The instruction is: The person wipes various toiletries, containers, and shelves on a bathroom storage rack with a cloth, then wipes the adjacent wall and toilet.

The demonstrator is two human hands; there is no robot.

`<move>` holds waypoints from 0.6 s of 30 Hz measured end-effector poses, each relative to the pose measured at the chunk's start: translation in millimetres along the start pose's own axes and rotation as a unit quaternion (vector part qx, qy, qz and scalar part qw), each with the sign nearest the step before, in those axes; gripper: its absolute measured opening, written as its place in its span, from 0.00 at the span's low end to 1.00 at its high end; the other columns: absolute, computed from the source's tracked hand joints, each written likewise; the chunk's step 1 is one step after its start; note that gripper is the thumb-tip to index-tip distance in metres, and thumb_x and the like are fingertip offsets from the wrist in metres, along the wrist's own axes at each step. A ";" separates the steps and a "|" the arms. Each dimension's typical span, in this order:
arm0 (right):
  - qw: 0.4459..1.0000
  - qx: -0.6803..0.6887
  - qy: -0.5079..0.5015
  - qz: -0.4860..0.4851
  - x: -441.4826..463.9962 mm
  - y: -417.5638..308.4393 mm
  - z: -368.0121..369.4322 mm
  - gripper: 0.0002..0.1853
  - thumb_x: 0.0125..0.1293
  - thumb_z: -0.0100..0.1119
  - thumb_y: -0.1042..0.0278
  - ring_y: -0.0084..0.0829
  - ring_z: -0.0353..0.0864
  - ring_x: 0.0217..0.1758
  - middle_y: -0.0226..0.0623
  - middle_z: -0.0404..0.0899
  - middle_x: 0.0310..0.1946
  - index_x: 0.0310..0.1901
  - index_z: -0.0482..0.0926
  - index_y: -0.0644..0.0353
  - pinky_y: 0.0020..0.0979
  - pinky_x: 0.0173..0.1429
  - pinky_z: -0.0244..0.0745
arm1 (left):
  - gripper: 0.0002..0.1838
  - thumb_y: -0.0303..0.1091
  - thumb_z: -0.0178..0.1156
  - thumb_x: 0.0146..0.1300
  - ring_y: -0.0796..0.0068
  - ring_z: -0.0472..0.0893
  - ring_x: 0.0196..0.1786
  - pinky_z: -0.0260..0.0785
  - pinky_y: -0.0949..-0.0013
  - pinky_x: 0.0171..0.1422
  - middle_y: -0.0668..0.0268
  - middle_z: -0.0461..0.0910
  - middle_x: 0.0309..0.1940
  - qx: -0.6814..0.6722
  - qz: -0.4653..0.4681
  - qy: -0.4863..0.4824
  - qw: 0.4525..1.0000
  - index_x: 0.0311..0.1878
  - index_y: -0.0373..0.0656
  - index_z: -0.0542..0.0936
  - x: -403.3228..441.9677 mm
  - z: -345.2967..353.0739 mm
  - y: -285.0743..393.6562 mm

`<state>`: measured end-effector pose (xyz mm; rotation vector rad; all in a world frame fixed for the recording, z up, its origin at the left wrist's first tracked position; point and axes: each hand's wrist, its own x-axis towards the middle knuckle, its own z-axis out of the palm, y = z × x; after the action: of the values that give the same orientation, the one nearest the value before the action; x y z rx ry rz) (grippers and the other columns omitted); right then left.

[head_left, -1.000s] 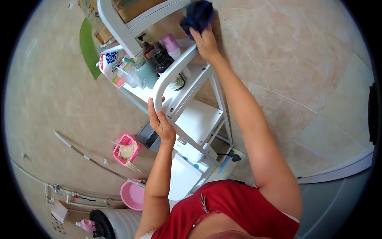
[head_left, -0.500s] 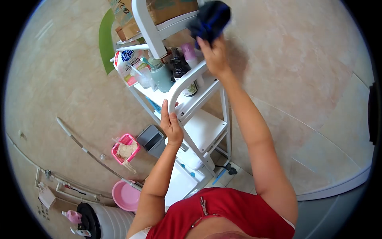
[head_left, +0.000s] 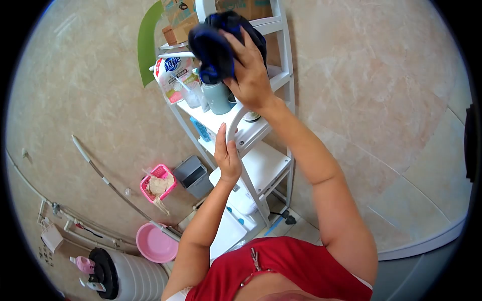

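A dark cloth with blue edging is bunched in my right hand, in front of the upper part of the white shelf rack. My left hand grips the curved white rail of the rack, its fingers partly hidden behind it. Below the cloth, a grey-green jar and a clear cup stand on the shelf beside a white and pink detergent bag. The cloth and my right hand hide most of the bottles behind them.
Cardboard boxes sit on the top shelf. A pink basket and a grey bin are left of the rack. Lower left are a pink basin, a long pole and a white barrel with a black lid.
My right hand has brought the cloth left and down from the wall side to in front of the rack. My left hand still holds the rail. The view has shifted, so the rack appears farther right.
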<state>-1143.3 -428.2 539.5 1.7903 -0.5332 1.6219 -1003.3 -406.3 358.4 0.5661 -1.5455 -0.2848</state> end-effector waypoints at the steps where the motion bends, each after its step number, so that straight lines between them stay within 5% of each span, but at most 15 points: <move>1: 0.999 -0.001 -0.032 -0.010 -10.2 -0.7 -9.1 0.22 0.47 0.67 0.70 0.56 0.56 0.74 0.36 0.64 0.70 0.48 0.81 0.57 0.49 0.73 0.57 | 0.25 0.34 0.44 0.75 0.65 0.79 0.54 0.65 0.65 0.62 0.54 0.80 0.50 0.002 0.000 0.000 1.000 0.72 0.38 0.61 0.3 0.6 1.1; 8: 0.986 -0.026 -0.158 -0.054 -53.4 3.9 -43.8 0.19 0.44 0.67 0.71 0.51 0.61 0.72 0.31 0.68 0.67 0.43 0.84 0.56 0.48 0.72 0.60 | 0.25 0.32 0.43 0.75 0.66 0.79 0.53 0.65 0.66 0.61 0.54 0.80 0.49 0.001 -0.021 -0.001 1.000 0.72 0.37 0.61 -0.2 0.5 4.2; 12: 0.995 -0.033 -0.064 -0.065 -34.2 -3.1 -42.5 0.20 0.47 0.67 0.70 0.51 0.58 0.73 0.32 0.67 0.68 0.46 0.83 0.55 0.50 0.72 0.59 | 0.25 0.33 0.43 0.75 0.65 0.80 0.52 0.66 0.65 0.60 0.54 0.80 0.48 0.009 0.007 0.003 1.000 0.72 0.38 0.61 1.0 1.5 1.2; 18: 0.995 -0.023 -0.060 -0.070 27.6 11.7 -19.5 0.29 0.45 0.69 0.72 0.52 0.58 0.73 0.33 0.65 0.69 0.55 0.80 0.51 0.47 0.73 0.58 | 0.24 0.34 0.44 0.75 0.65 0.80 0.51 0.67 0.65 0.60 0.54 0.81 0.47 0.003 0.001 0.007 1.000 0.72 0.38 0.62 3.4 2.9 2.6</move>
<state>-1161.0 -419.2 569.2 1.8573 -0.4832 1.4028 -1006.5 -406.3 362.5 0.5697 -1.5343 -0.2734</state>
